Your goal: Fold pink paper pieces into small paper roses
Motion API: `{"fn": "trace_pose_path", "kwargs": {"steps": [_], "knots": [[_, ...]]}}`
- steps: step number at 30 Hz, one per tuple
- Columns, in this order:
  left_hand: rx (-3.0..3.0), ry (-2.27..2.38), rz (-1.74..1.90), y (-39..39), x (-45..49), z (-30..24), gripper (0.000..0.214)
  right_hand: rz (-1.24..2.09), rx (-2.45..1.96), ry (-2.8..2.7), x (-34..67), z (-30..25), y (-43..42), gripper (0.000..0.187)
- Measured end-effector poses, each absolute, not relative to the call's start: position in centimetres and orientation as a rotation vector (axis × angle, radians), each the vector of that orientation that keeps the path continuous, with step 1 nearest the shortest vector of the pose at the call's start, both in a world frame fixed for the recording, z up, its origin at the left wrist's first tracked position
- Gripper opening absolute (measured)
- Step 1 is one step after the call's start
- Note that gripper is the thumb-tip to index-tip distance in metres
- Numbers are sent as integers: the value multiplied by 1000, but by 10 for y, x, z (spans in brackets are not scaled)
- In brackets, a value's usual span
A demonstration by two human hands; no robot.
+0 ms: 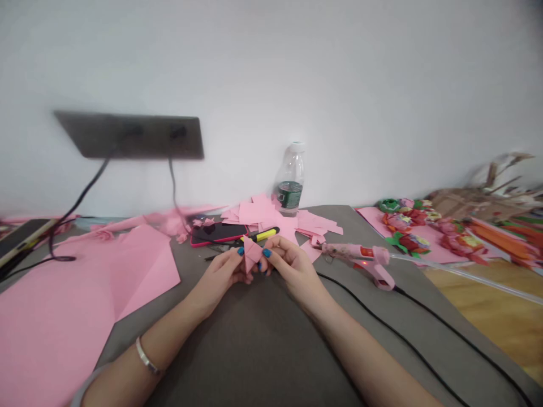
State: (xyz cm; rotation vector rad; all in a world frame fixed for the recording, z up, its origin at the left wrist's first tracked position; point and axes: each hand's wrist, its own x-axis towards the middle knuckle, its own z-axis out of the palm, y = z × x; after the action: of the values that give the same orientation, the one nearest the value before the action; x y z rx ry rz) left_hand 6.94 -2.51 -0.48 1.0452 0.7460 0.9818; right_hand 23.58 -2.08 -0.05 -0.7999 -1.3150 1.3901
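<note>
Between my two hands is a small folded piece of pink paper [251,252], with crease lines across its face. My left hand [227,265] pinches its left side between thumb and fingers. On the opposite edge, my right hand [288,261] grips it with the thumb in front and fingers curled behind. Just beyond them lie a yellow and black utility knife [266,234] and a phone in a red-pink case [218,233]. Dark scissor-like blades [214,257] show partly next to my left fingers; the rest is hidden.
A pink hot glue gun [367,257] with a long clear glue stick [458,271] lies at right, its cord trailing forward. Behind stand a water bottle [290,186] and cut pink paper pieces [258,212]. Large pink sheets [85,294] cover the left; paper flowers [409,220] sit far right.
</note>
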Motion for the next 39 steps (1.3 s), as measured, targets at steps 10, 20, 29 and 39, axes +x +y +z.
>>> {"fn": "trace_pose_path", "kwargs": {"steps": [10,20,29,39], "knots": [[953,762,968,-24,66,-2,38,955,-908,-1634,238,-1,-22,5],[811,764,1069,-20,64,-3,23,380,-764,-1971,241,3,-27,19],[856,803,1057,-22,65,-5,21,417,-810,-1967,239,4,-29,14],[937,837,1003,-23,66,-6,27,797,-1087,-1711,240,0,-22,12]]}}
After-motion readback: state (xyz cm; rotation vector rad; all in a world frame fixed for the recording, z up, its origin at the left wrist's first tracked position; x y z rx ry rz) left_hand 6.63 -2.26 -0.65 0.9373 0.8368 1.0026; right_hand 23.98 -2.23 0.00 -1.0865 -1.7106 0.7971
